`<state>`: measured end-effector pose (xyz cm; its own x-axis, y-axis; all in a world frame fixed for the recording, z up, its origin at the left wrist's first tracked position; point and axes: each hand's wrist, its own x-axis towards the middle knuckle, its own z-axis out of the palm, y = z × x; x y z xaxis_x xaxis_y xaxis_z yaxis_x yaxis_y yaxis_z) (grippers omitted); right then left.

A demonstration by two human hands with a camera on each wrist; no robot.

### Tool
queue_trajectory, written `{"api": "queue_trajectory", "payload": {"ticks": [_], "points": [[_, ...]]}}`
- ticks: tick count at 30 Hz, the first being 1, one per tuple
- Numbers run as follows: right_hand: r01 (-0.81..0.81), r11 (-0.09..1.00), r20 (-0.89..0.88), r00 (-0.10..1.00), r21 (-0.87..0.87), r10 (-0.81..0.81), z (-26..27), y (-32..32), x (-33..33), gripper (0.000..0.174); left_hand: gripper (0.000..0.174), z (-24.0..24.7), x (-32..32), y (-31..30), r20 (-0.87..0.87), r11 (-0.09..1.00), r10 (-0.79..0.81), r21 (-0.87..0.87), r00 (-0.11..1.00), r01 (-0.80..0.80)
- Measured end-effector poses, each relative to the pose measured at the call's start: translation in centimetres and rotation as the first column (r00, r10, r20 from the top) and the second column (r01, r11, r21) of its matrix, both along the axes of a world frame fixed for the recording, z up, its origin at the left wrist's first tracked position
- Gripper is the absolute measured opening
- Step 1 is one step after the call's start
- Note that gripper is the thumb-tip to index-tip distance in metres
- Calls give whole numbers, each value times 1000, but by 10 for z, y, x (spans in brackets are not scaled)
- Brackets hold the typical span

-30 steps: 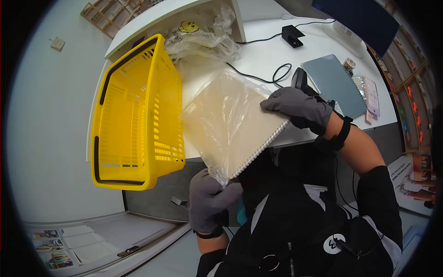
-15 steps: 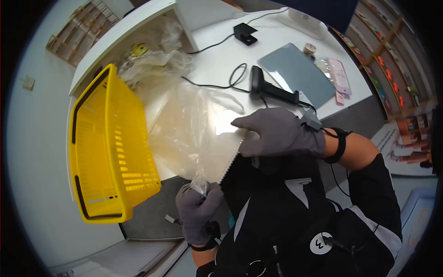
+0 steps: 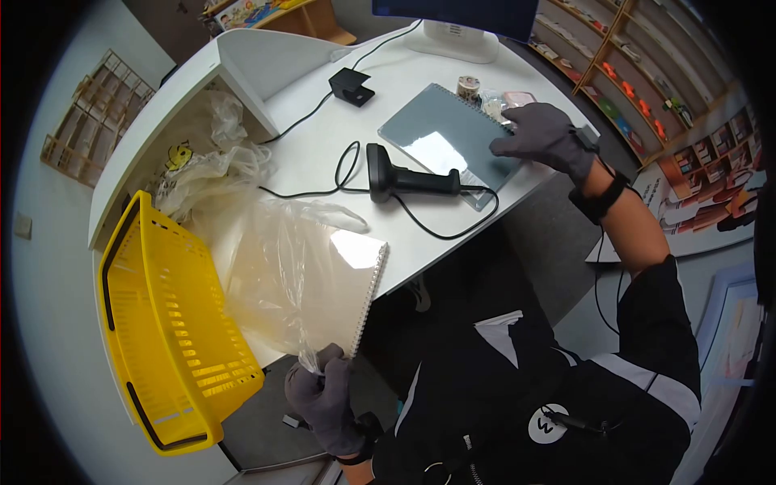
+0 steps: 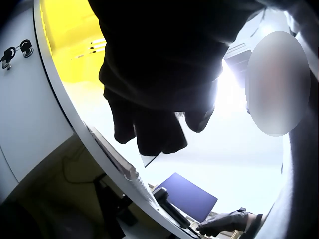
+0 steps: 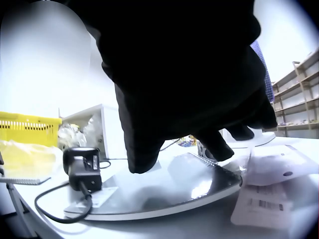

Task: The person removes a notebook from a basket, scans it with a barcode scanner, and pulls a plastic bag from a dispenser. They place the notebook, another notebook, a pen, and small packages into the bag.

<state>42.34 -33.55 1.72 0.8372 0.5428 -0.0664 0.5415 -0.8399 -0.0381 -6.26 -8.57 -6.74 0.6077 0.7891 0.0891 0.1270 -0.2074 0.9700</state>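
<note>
While the left hand (image 3: 323, 398) pinched the gathered end of the plastic bag (image 3: 271, 263), its grip was clamped on the film. The beige notebook (image 3: 347, 295), partly covered by the bag, was left of the scanner (image 3: 416, 183), with its spiral edge toward the scanner side. The right hand (image 3: 550, 139) was positioned right of the scanner, over the far right part of the grey notebook (image 3: 412, 121); its grip was open, thumb and fingers apart. Contact could not be determined. The yellow basket (image 3: 163, 323) was farther left of the scanner than the bag.
</note>
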Motion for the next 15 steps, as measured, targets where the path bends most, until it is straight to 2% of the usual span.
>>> {"api": "queue_trajectory", "payload": {"ticks": [1, 3, 4, 6, 7, 9, 10, 13, 14, 15], "points": [[-9, 988, -39, 999, -152, 3, 4, 7, 5, 93, 13, -5, 5, 1, -30, 995, -11, 99, 999, 14], [-20, 986, 30, 999, -163, 26, -4, 19, 11, 95, 17, -11, 12, 3, -92, 956, -9, 293, 996, 36], [-29, 983, 88, 995, -180, 46, -15, 26, 15, 98, 17, -10, 13, 4, -88, 955, -4, 297, 996, 30], [-42, 979, 147, 987, -199, 72, -38, 33, 24, 101, 19, -6, 12, 2, -117, 897, -25, 435, 993, 73], [-29, 992, 149, 988, -126, 48, -53, 33, 30, 102, 20, -5, 11, 1, -135, 862, -35, 498, 990, 98], [1, 1000, 151, 988, 28, -5, -71, 32, 39, 102, 19, -9, 11, 1, -115, 867, -27, 492, 993, 81], [0, 1000, 153, 988, 28, -5, -56, 38, 32, 102, 18, -11, 11, 1, -96, 871, -23, 486, 995, 67], [99, 995, -171, 980, -25, -102, -12, 45, 16, 100, 16, -11, 12, 1, -83, 890, -23, 452, 996, 58], [98, 995, -169, 980, -24, -101, -13, 44, 18, 100, 16, -10, 12, 2, -86, 903, -26, 426, 996, 60], [121, 991, -218, 970, 51, -107, -14, 40, 25, 97, 16, -10, 13, 2, -86, 915, -27, 399, 996, 59]]}}
